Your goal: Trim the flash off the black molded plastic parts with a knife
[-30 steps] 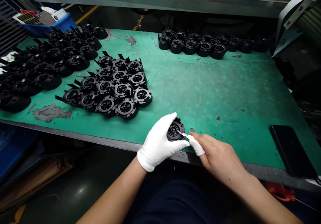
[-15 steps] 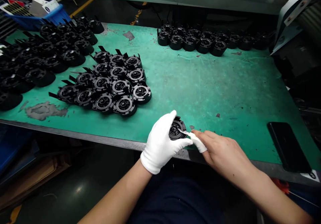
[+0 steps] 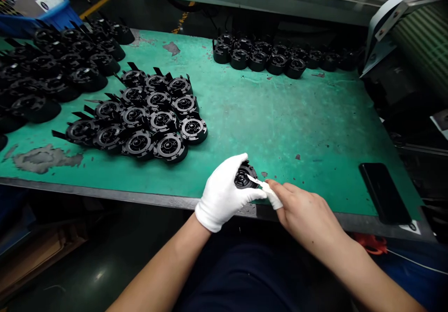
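My left hand (image 3: 222, 193), in a white glove, is closed around a round black plastic part (image 3: 242, 177) over the bench's front edge. Concentric rings show on the part's upturned face. My right hand (image 3: 297, 202) is bare apart from a white cover on the thumb. It grips a small knife (image 3: 255, 179) with a narrow, pale blade, and the blade's tip lies over the middle of the part. Whether the tip touches the plastic I cannot tell. The knife's handle is mostly hidden in my fingers.
Rows of similar black parts (image 3: 162, 121) stand left of my hands, with more parts (image 3: 56, 65) farther left. Another row (image 3: 259, 60) lines the back of the green bench top (image 3: 259, 116). A black phone (image 3: 385, 193) lies at right. A blue bin (image 3: 52, 16) is at back left.
The view has shifted slightly, so the bench and its contents sit farther left. The knife's blade is angled a little differently over the part; both hands keep their hold.
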{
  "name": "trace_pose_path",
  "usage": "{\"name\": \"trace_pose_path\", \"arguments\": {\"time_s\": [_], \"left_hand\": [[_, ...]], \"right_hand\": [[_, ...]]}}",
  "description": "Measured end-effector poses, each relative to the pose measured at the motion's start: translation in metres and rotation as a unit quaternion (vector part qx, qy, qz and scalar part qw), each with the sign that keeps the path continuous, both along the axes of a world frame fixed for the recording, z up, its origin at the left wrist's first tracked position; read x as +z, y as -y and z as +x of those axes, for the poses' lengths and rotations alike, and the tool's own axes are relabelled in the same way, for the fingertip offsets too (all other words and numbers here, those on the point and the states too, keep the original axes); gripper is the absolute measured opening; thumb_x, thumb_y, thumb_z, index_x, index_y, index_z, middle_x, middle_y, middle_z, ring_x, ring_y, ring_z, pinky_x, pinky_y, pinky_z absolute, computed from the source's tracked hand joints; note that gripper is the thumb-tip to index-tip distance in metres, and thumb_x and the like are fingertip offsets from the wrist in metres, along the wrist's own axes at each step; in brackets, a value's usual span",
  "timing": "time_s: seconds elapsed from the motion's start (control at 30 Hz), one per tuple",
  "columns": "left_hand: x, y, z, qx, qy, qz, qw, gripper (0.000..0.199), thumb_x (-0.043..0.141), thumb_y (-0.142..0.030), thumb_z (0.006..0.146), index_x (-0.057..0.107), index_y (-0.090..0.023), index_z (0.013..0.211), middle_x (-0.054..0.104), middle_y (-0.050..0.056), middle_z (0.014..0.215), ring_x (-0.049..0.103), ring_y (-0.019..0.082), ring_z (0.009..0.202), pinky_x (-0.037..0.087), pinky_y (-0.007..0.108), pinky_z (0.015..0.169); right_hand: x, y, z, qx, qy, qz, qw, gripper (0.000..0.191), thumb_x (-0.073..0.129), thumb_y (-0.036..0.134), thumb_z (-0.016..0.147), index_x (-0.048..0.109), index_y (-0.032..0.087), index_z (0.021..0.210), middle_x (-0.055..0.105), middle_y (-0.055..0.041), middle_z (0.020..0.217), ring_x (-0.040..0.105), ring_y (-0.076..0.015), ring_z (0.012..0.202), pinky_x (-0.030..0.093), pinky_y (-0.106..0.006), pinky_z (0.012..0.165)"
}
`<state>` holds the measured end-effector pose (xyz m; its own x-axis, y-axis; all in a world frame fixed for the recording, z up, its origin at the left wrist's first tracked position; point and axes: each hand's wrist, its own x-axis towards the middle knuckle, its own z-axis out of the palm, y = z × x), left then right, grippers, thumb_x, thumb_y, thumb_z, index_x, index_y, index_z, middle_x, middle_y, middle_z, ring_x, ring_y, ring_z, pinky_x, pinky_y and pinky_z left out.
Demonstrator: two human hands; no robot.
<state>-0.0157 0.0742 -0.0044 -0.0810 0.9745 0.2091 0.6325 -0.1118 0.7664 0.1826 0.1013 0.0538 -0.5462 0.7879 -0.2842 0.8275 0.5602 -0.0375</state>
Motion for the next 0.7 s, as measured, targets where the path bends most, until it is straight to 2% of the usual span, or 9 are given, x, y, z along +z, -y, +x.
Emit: {"name": "trace_pose_path", "arguments": {"time_s": [0.17,0.27,0.33,0.4,0.47,0.5,0.57,0.63,0.7], "left_hand": [[-0.007,0.006,0.011,0.042,0.016,0.027,0.999,0.088,0.078,-0.064,0.07,0.047,-0.019,0.139,0.06,0.014,0.136,0.059,0.03,0.126,0.047,0.047,0.111],[-0.005,0.005,0.01,0.035,0.014,0.024,0.999,0.086,0.077,-0.062,0.073,0.047,-0.018,0.139,0.059,0.014,0.137,0.058,0.03,0.128,0.046,0.047,0.112],[0.003,-0.002,-0.002,-0.026,0.006,0.008,1.0,0.085,0.079,-0.06,0.072,0.048,-0.018,0.139,0.059,0.013,0.137,0.057,0.03,0.129,0.045,0.046,0.114],[0.014,-0.01,-0.02,-0.121,-0.005,-0.017,0.992,0.085,0.081,-0.058,0.071,0.048,-0.022,0.14,0.053,0.012,0.145,0.051,0.03,0.136,0.041,0.047,0.117],[0.026,-0.015,-0.038,-0.191,-0.009,-0.045,0.98,0.092,0.082,-0.057,0.069,0.042,-0.027,0.147,0.035,0.011,0.159,0.036,0.032,0.146,0.036,0.049,0.12],[0.031,-0.016,-0.045,-0.2,-0.007,-0.055,0.978,0.099,0.082,-0.058,0.068,0.036,-0.028,0.15,0.025,0.011,0.163,0.028,0.034,0.15,0.033,0.05,0.121],[0.035,-0.012,-0.048,-0.169,0.002,-0.059,0.984,0.114,0.082,-0.063,0.064,0.023,-0.028,0.155,0.014,0.011,0.166,0.018,0.035,0.153,0.028,0.053,0.123],[0.031,-0.005,-0.039,-0.117,0.014,-0.053,0.992,0.124,0.083,-0.068,0.059,0.019,-0.025,0.156,0.022,0.014,0.164,0.023,0.037,0.151,0.028,0.054,0.123],[0.022,0.004,-0.021,-0.064,0.025,-0.052,0.996,0.122,0.082,-0.068,0.06,0.021,-0.021,0.155,0.035,0.016,0.158,0.036,0.036,0.146,0.034,0.053,0.12]], "right_hand": [[-0.003,0.008,-0.002,-0.029,0.003,0.016,0.999,0.054,0.045,0.011,0.087,0.055,0.018,0.139,0.075,-0.0107,0.104,0.073,-0.0253,0.081,0.05,-0.03,0.059],[-0.006,0.006,0.009,-0.03,-0.057,0.001,0.998,0.052,0.043,0.01,0.089,0.055,0.018,0.139,0.071,-0.0119,0.121,0.071,-0.0274,0.101,0.055,-0.035,0.074],[-0.007,-0.001,0.021,-0.024,-0.124,-0.013,0.992,0.047,0.042,0.014,0.092,0.056,0.02,0.137,0.067,-0.0088,0.13,0.066,-0.0261,0.113,0.054,-0.037,0.087],[-0.008,-0.011,0.031,-0.006,-0.174,-0.037,0.984,0.043,0.042,0.019,0.096,0.057,0.025,0.135,0.066,-0.0045,0.132,0.064,-0.0237,0.116,0.052,-0.037,0.092],[-0.009,-0.022,0.035,0.024,-0.188,-0.068,0.98,0.039,0.042,0.023,0.098,0.059,0.029,0.133,0.069,-0.0017,0.126,0.067,-0.0219,0.109,0.052,-0.035,0.088],[-0.009,-0.027,0.035,0.04,-0.186,-0.082,0.978,0.038,0.043,0.024,0.098,0.06,0.031,0.132,0.071,-0.0013,0.12,0.068,-0.0213,0.103,0.052,-0.034,0.084],[-0.011,-0.035,0.029,0.068,-0.18,-0.095,0.977,0.038,0.044,0.026,0.099,0.06,0.031,0.133,0.073,-0.002,0.109,0.069,-0.0208,0.092,0.051,-0.033,0.077],[-0.013,-0.039,0.021,0.09,-0.177,-0.094,0.976,0.037,0.045,0.026,0.099,0.061,0.029,0.132,0.072,-0.0034,0.103,0.069,-0.0209,0.088,0.05,-0.032,0.074],[-0.015,-0.042,0.014,0.104,-0.175,-0.095,0.975,0.035,0.044,0.026,0.098,0.062,0.027,0.129,0.073,-0.0044,0.103,0.069,-0.0211,0.089,0.049,-0.031,0.076]]}}
